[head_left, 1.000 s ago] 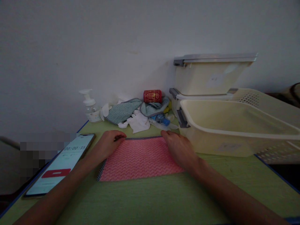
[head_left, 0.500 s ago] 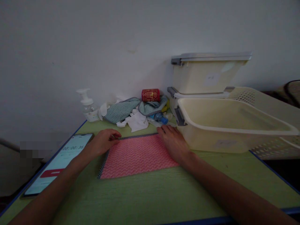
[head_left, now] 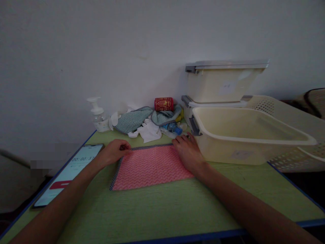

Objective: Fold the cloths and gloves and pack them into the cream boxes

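A pink cleaning cloth [head_left: 152, 166] with a wavy ribbed texture and a black-and-white checked edging lies flat on the table. At its far left corner is my left hand [head_left: 115, 150], fingers curled in and thumb and fingertips closed on the corner. Over the far right corner and right side of the cloth lies my right hand [head_left: 188, 150], its fingers bent at the far edge and closed on the cloth. The right-hand corner itself is hidden under that hand.
A phone [head_left: 68, 176] running a timer lies left. Behind are a pump bottle [head_left: 99, 115], blue-grey cloth [head_left: 133, 120], white cloth [head_left: 149, 131], red can-like roll [head_left: 164, 104] and blue-capped bottle [head_left: 175, 128]. An open cream bin [head_left: 228, 152], lidded box [head_left: 213, 84] and perforated basket [head_left: 299, 115] stand right.
The camera view has shifted slightly. My left fingers have drawn closer together at the cloth's corner. My right fingers have bunched a little at the far edge. The cloth stays flat.
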A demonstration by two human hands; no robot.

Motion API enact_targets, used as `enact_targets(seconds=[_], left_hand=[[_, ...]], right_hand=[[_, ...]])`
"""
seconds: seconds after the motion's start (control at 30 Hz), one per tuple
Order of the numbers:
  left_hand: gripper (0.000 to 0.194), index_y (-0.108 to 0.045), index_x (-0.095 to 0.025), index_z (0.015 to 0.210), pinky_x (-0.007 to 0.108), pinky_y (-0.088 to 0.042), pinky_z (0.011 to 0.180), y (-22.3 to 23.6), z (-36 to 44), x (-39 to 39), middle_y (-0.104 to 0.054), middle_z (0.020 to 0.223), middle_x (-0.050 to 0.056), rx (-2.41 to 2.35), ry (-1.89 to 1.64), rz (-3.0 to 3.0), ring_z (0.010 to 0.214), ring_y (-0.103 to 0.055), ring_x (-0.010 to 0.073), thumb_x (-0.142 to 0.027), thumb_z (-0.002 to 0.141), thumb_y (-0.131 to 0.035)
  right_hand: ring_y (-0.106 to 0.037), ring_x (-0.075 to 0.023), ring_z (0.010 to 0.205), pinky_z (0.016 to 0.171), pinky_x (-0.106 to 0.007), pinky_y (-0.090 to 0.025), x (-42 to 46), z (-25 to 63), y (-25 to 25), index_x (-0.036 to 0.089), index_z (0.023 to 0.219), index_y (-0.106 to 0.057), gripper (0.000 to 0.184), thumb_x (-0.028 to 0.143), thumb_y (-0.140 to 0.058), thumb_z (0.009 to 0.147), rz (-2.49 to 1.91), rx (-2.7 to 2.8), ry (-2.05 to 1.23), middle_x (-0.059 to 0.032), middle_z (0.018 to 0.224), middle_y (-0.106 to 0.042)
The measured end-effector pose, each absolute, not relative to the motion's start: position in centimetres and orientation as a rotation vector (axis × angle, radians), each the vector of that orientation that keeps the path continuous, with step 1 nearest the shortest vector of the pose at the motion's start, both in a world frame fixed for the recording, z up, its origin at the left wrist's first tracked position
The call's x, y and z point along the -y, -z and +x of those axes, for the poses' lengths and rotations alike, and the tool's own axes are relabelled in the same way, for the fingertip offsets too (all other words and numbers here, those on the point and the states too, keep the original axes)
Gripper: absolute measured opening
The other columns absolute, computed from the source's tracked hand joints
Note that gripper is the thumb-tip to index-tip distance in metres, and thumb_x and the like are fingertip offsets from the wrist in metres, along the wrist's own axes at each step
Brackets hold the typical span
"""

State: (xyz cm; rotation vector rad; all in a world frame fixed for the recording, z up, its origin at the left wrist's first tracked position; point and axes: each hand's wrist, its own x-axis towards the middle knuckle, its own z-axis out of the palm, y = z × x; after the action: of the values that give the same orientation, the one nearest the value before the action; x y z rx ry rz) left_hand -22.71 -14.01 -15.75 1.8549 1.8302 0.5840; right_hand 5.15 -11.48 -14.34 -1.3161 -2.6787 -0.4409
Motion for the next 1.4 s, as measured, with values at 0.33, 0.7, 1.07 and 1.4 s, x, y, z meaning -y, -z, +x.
enact_targets(seconds=[0.33, 0.7, 1.07, 1.4], left_hand=[[0.024, -0.061, -0.018, 0.06, 0.027, -0.039, 0.054, 15.7, -22.7, 14.2, -0.061, 0.056, 0.0, -1.862, -0.568, 1.871, 0.057, -0.055, 0.0169, -0.041, 0.065, -0.053], [0.023, -0.058, -0.018, 0.072, 0.029, -0.042, 0.059, 15.6, -22.0, 14.9, -0.062, 0.066, 0.003, -2.01, -0.59, 1.925, 0.065, -0.058, 0.0199, -0.039, 0.072, -0.051], [0.04, -0.058, -0.011, 0.112, 0.039, -0.041, 0.1, 15.6, -14.6, 18.4, -0.059, 0.122, 0.013, -1.872, -0.661, 2.47, 0.115, -0.054, 0.0218, -0.019, 0.089, -0.026], [0.055, -0.028, -0.007, 0.139, 0.046, -0.029, 0.108, 18.3, -14.5, 18.6, -0.026, 0.147, 0.012, -1.866, -0.163, 2.541, 0.136, -0.025, 0.0225, -0.038, 0.094, -0.023]], right_hand=[[-0.056, -0.0239, 0.1, 0.095, -0.038, -0.034, 11.6, 5.1, 13.9, 0.012, 0.097, -0.062, 0.03, 0.002, -0.035, 0.087, -1.405, 2.674, 0.387, -0.0131, 0.105, -0.061], [-0.056, -0.0238, 0.097, 0.091, -0.035, -0.039, 11.6, 5.2, 13.7, 0.011, 0.1, -0.058, 0.031, -0.002, -0.034, 0.085, -1.358, 2.647, 0.307, -0.014, 0.102, -0.061], [-0.054, -0.0218, 0.109, 0.101, -0.037, -0.038, 14.0, 3.1, 14.5, 0.003, 0.112, -0.055, 0.036, -0.001, -0.038, 0.081, -0.788, 2.614, -0.086, -0.0172, 0.114, -0.06], [-0.033, -0.0248, 0.132, 0.111, -0.039, -0.024, 14.6, 2.8, 16.6, -0.004, 0.134, -0.035, 0.051, 0.022, -0.03, 0.091, -0.77, 2.767, -0.152, -0.0222, 0.141, -0.036]])
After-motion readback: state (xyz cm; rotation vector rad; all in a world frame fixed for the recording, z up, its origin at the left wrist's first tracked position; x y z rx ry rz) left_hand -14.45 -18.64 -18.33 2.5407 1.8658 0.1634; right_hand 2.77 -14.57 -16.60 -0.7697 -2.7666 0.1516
